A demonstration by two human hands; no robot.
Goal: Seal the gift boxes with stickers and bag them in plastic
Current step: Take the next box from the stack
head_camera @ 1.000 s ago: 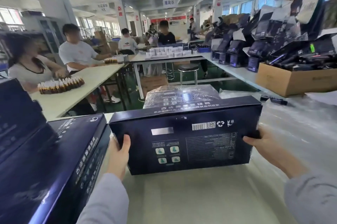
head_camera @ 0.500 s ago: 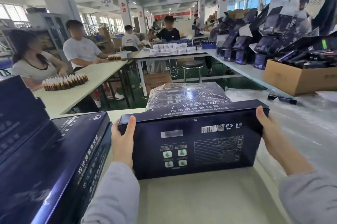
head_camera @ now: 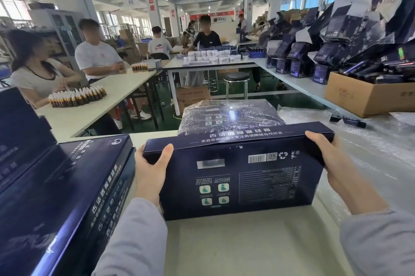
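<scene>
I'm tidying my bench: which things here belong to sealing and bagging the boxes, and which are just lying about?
Job: gift box held by left hand and right hand; plastic-wrapped box behind it; clear plastic at right; box stack at left.
Lying about: cardboard carton; brown bottles; stool.

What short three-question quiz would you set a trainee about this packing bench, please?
1. True or false: the left hand and right hand grip the dark blue rectangular cardboard gift box at its short ends.
2. What sits just behind it? A plastic-wrapped dark box; B brown glass bottles; C white jars.
3. Fill in: the stack of unwrapped dark blue boxes stands on the person's ____ side.
Key: 1 true; 2 A; 3 left.
</scene>
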